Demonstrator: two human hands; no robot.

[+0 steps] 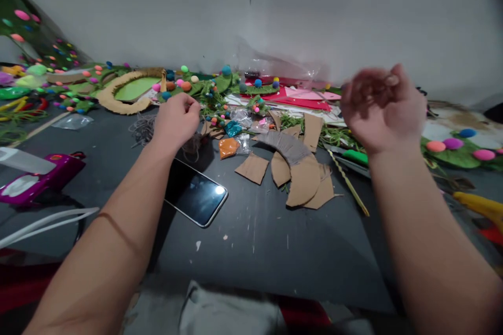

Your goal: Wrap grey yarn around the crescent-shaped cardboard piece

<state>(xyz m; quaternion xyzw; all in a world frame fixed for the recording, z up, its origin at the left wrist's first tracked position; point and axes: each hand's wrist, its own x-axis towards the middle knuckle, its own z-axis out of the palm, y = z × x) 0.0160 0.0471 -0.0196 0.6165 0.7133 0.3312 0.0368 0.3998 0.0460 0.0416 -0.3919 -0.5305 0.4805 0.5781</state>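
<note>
The dark surface (243, 256) carried a smartphone (200, 193) just below the left fingers (192, 107), and cardboard pieces (304, 183) lay between the left and right fingers (371, 89).

Pale grey wall (176, 10), dark grey tabletop (251, 251)

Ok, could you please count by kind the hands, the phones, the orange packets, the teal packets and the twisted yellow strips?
Hands (left hand, right hand): 2
Phone: 1
Orange packet: 1
Teal packet: 1
Twisted yellow strip: 1
Total: 6
</note>
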